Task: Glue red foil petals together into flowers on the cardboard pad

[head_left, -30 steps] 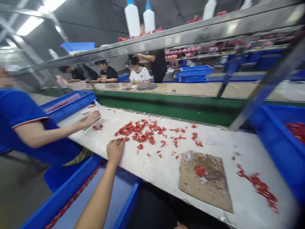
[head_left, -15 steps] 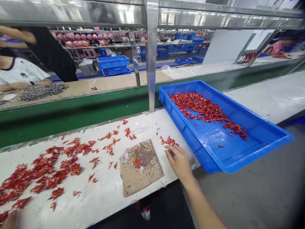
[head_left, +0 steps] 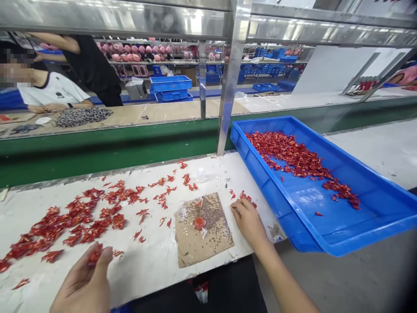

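Observation:
My left hand [head_left: 83, 282] rises at the lower left, with a small red pointed piece [head_left: 95, 254] pinched between thumb and fingers. Many similar pieces lie scattered in a loose red pile [head_left: 78, 221] on the white work table [head_left: 153, 265]. My right hand [head_left: 249, 221] rests on the table with curled fingers, beside a small red cluster [head_left: 246, 198] and the edge of a cardboard sheet [head_left: 218, 241]. That sheet carries dark grains and a red blob [head_left: 199, 223]. To the right, a blue plastic tray [head_left: 302, 204] holds a long heap of red pieces [head_left: 289, 154].
The tray juts past the table edge over the grey floor [head_left: 358, 269]. Behind the table run a green bench side [head_left: 97, 148] and a steel post [head_left: 230, 87]. A co-worker in a white shirt [head_left: 54, 91] sits beyond, near a grey heap of small parts [head_left: 84, 117].
The view has swung right from the long table, bringing the blue tray in. My right hand has moved to the small cluster, and my left hand has risen into view holding a red piece.

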Motion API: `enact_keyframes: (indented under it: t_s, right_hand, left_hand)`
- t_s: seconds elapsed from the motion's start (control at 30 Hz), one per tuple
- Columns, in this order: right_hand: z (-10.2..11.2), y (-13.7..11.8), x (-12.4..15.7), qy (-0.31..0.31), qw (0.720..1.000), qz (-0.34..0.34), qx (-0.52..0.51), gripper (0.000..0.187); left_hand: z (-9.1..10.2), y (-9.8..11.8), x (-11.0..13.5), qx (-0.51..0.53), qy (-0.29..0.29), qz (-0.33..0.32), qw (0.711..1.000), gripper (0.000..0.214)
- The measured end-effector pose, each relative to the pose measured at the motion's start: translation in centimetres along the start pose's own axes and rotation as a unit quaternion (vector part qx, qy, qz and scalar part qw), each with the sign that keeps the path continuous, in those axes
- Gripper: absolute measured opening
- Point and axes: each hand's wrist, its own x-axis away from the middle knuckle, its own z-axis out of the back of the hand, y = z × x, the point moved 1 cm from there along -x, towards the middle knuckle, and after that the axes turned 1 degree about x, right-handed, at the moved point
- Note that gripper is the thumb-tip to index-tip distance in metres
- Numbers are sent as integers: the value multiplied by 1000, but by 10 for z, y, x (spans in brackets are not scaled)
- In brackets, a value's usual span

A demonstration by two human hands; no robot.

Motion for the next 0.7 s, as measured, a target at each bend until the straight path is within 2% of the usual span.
enact_keyframes:
  t_s: [0.07,0.17,0.23,0.33,0.4,0.47,0.57,0.7]
  right_hand:
    - [7,-2,1,-25,1000,4,-8,14]
    - [14,-2,2,-46,999,-9,-22,13]
    - [16,-1,2,-45,998,-27,-31,11]
    - [15,-4,5,-32,996,-61,-49,9]
    - [14,-12,8,-27,994,-82,-70,20]
    - [12,-24,13,-35,989,-101,-100,23]
    - [10,-48,19,-63,977,-129,-157,23]
    - [6,-74,19,-101,959,-154,-213,31]
  left_hand:
    - [-9,13,16,4,-21,27,999,59]
    - [-23,31,35,115,-125,50,984,52]
    - [-29,36,45,166,-171,68,969,49]
    - [-32,39,57,210,-209,115,948,50]
    - [-29,41,65,246,-224,156,930,52]
    - [-23,45,74,283,-246,182,909,50]
    - [-10,54,86,338,-283,174,881,42]
    - [2,67,98,364,-331,155,856,42]
